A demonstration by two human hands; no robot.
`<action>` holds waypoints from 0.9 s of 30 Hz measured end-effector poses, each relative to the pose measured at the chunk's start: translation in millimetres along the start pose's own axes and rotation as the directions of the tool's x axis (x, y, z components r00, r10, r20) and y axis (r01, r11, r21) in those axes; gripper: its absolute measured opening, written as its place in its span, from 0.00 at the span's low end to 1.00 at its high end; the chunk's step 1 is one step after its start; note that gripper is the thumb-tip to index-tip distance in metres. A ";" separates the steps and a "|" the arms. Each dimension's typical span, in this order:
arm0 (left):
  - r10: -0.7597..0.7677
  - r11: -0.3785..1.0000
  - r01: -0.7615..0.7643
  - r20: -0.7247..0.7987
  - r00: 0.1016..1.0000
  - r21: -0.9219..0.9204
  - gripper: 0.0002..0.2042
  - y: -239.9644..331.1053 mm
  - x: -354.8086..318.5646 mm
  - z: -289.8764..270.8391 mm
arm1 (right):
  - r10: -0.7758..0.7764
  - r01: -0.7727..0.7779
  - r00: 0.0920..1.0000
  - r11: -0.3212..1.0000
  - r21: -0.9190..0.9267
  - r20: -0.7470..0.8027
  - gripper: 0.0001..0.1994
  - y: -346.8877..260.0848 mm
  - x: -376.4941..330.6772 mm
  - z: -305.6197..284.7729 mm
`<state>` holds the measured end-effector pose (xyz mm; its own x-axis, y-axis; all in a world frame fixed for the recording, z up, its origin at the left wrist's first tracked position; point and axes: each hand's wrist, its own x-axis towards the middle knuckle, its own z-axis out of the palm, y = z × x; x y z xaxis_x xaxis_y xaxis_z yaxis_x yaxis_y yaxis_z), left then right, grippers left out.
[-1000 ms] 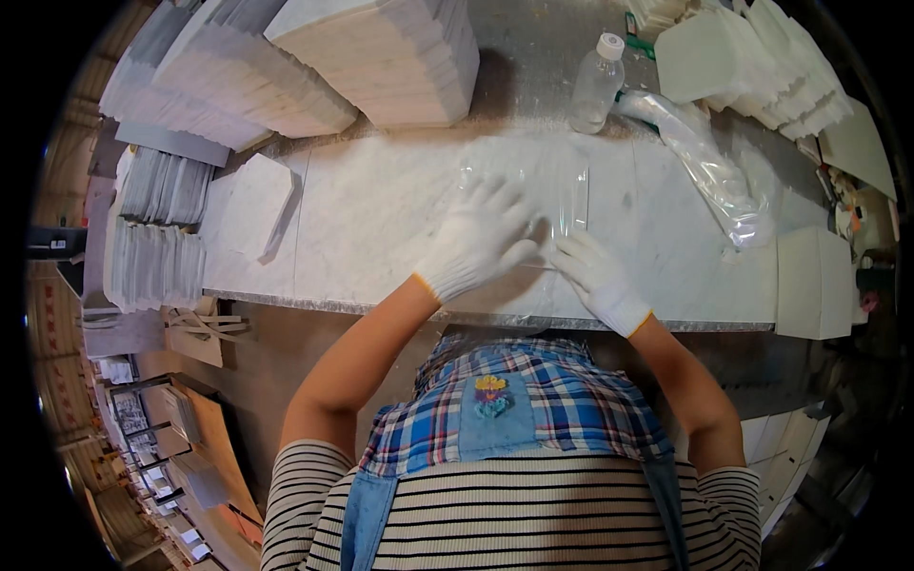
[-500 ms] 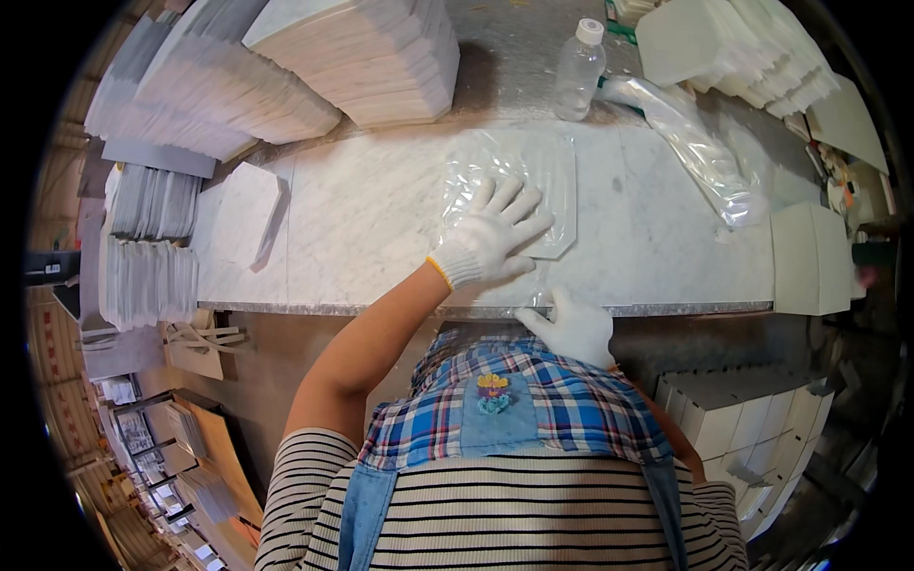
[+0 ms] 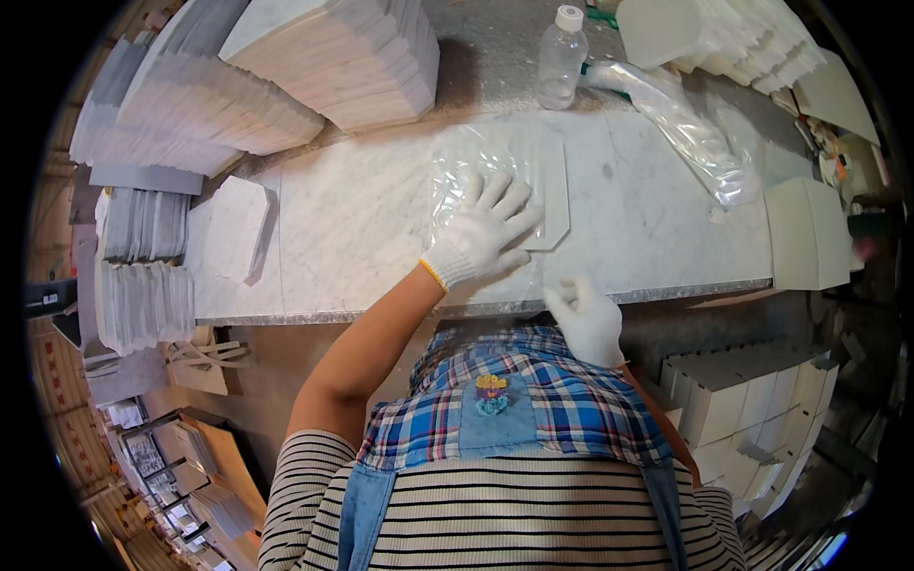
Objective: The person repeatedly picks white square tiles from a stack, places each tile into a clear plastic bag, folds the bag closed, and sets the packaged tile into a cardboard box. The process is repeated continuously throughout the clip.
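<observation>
Near: striped top [image 3: 419,514] under blue plaid garment [image 3: 400,438], flower patch on chest. To R, below tbl level, stacked white blocks [image 3: 752,409], several rows. To L, rack [image 3: 209,457] w/ boards.

Near tbl edge: R hand [image 3: 585,319], white glove, just R of centre. Fingers bent, thumb out to L; can't tell if anything's pinched.

Mid tbl: L hand [image 3: 481,233], same type glove, yellow cuff trim, palm down, fingers spread wide, pressing on clear plastic film [image 3: 455,162]. Film is wrinkled, shiny, approx. centre of white tabletop [image 3: 352,209]. Pale panel w/ clipped corner [image 3: 552,209] shows at film's R side; in or under film, can't tell.

L end of tbl: loose white tile [image 3: 240,224], angled edges; beyond its L side, two stacks of thin grey-white tiles [image 3: 146,300]. R end: pale block [image 3: 807,233].

Far R: bundle of clear plastic [image 3: 671,119], slanting; clear bottle w/ white cap [image 3: 560,62], upright, near bundle's far end; pale stacked pieces [image 3: 714,38]. Far L: tall tile stacks [image 3: 333,57], side by side.
</observation>
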<state>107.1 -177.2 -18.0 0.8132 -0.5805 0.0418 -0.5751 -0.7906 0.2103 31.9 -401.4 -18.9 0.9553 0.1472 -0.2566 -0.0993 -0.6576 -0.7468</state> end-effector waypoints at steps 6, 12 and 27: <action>0.021 1.000 -0.020 -0.035 0.999 0.010 0.33 -2.2 -1.3 3.1 | -0.119 0.120 0.993 0.954 -0.274 0.019 0.14 -9.4 20.6 20.7; 0.031 0.999 -0.030 -0.053 0.998 0.011 0.33 -2.0 -3.0 2.3 | 0.091 -0.086 0.996 0.932 0.353 0.003 0.09 23.2 19.7 28.6; 0.076 0.997 -0.075 -0.153 0.985 0.007 0.27 -2.4 -0.9 0.8 | 0.199 -0.530 0.846 0.414 0.740 0.494 0.11 -11.6 21.7 -13.9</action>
<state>107.7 -174.9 -19.4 0.7715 -0.6020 0.2061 -0.6354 -0.7460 0.1993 57.7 -400.8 -7.3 0.6508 0.3589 -0.6690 -0.7535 0.1971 -0.6272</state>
